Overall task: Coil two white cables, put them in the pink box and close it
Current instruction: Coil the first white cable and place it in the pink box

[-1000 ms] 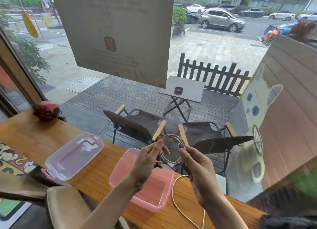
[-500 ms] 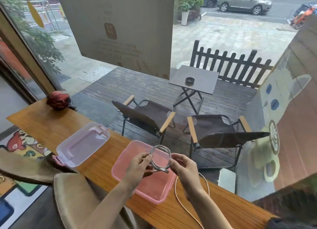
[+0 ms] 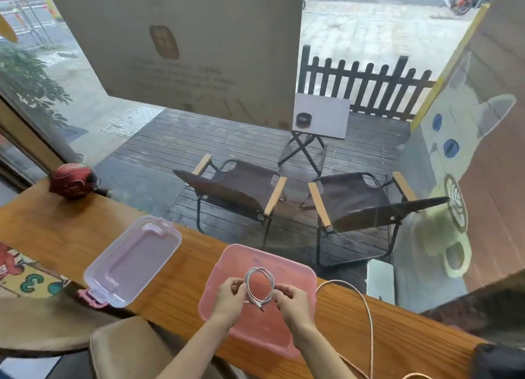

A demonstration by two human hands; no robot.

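Observation:
A coiled white cable [image 3: 260, 286] hangs in a small loop over the open pink box [image 3: 235, 258]. My left hand [image 3: 228, 297] pinches the loop's left side and my right hand [image 3: 292, 300] pinches its right side. The cable's plug sticks out at the bottom of the loop. A second white cable [image 3: 366, 313] lies uncoiled on the wooden counter [image 3: 176, 287], curving to the right of the box. The box's clear lid [image 3: 133, 261] lies upside down to the left, with a pink clasp at its near end.
A red helmet-like object [image 3: 74, 181] rests at the counter's far left. A tan stool seat [image 3: 125, 347] is below the counter's near edge. A dark object [image 3: 500, 361] sits at the right end. A window runs directly behind the counter.
Both hands have come down with the coiled cable, from in front of the window to just over the open pink box. The view has tilted downward.

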